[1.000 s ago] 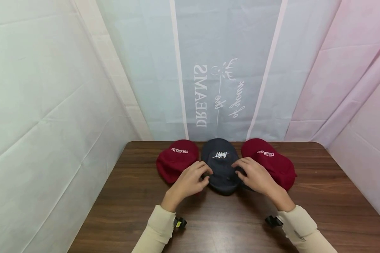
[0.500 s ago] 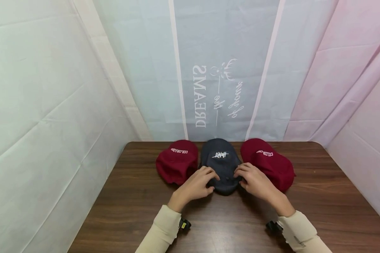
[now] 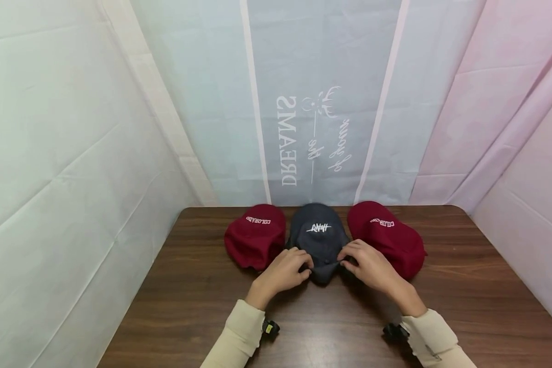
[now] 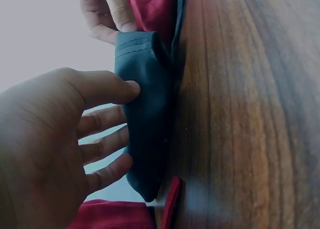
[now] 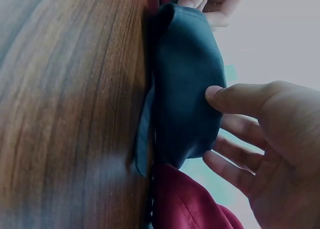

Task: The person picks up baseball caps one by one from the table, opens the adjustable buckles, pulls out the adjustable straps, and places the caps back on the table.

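A dark navy baseball cap [image 3: 319, 240] with white lettering lies at the table's far edge, its brim toward the backdrop. My left hand [image 3: 282, 269] pinches the near left side of the cap's crown; in the left wrist view its thumb [image 4: 131, 87] presses the cloth, fingers behind. My right hand [image 3: 370, 265] pinches the opposite side, its thumb [image 5: 215, 95] on the fabric in the right wrist view. Between the hands the near part of the crown is bent into a pointed fold. A maroon cap [image 3: 255, 237] lies to the left, another maroon cap [image 3: 388, 237] to the right.
The caps stand in a row on a brown wood-grain table [image 3: 202, 317]. A grey-blue cloth backdrop [image 3: 322, 61] with white print hangs right behind the table's far edge. Pale cloth walls [image 3: 64, 179] rise at both sides.
Both hands have come nearer the body's side of the navy cap and taken hold of its crown. The near part of the crown has bent into a fold. The maroon caps stay put.
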The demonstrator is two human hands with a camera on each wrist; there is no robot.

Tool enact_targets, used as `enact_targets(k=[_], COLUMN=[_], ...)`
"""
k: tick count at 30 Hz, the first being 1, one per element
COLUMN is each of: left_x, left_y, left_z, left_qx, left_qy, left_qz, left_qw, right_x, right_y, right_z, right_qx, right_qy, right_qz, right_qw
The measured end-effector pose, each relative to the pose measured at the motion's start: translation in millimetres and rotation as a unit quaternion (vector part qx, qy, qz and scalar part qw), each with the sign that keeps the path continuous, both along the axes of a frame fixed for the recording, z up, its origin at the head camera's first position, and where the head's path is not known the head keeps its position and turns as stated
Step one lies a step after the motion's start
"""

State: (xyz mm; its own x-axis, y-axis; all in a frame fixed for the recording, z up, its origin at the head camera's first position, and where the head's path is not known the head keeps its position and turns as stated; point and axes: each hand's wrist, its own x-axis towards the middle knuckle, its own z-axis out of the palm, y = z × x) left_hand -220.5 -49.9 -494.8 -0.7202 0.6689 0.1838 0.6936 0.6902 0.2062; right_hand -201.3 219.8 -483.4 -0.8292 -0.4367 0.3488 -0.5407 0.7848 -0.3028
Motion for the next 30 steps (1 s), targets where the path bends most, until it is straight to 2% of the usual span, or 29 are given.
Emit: enact_targets(k=[7,11,14,22,30], left_x=[-1.6,-2.8,-3.6,-3.5,0.2], left_y=[-4.3,-6.9,-8.7,-14.6,-19.7], left_z=[3.8,8.6,12.9,26.7,44.4], left_qx=[0.057,0.085,0.104,0.148,0.194], left_qy=[-0.036,-0.035,-0.021,0.045,0.074], left_qz=[0.020,0.025,0.026,0.029,0.021], left_qw=[0.9975,0.9955,0.9941,0.9875,0.9779], right_x=[1.3,1.0,0.9,1.1,3.5], right_y=[0.9,1.1,0.3,-3.8,-7.7], right_z=[4.8,7.7,11.7,26.3,40.2], right_qx=[-0.019,-0.035,-0.052,-0.080,-0.108], right_qy=[-0.001,0.006,0.013,0.032,0.074], right_qz=[-0.008,-0.014,-0.017,-0.019,-0.009], right_qw=[1.000,0.999,0.998,0.996,0.991])
